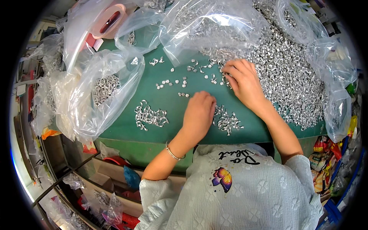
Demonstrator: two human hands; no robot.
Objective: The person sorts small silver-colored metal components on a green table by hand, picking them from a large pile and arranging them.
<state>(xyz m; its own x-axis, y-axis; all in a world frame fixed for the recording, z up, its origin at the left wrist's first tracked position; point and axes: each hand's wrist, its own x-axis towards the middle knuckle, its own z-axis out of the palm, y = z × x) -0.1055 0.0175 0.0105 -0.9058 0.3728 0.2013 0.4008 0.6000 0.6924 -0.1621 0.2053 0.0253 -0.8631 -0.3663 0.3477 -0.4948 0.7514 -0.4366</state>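
My left hand (198, 116) is over the green mat with its fingers curled together. Whatever lies in its fingers is hidden. Beside it on the right is a small heap of curved silver metal pieces (229, 122); to its left sits a similar heap of metal pieces (150, 116). My right hand (245, 85) reaches to the edge of the large pile of silver metal pieces (287, 73). Its fingers are bent, with thumb and forefinger apart, close to a few loose pieces (213, 79). Small flower-shaped metal bits (166, 82) lie scattered beyond my left hand.
A clear plastic bag (126, 82) holding metal rings (105, 89) stands at the left. Another clear bag (214, 23) covers the far side. At the far left is a pink container (119, 28) with a dark red object. Open drawers (115, 180) sit below the table edge.
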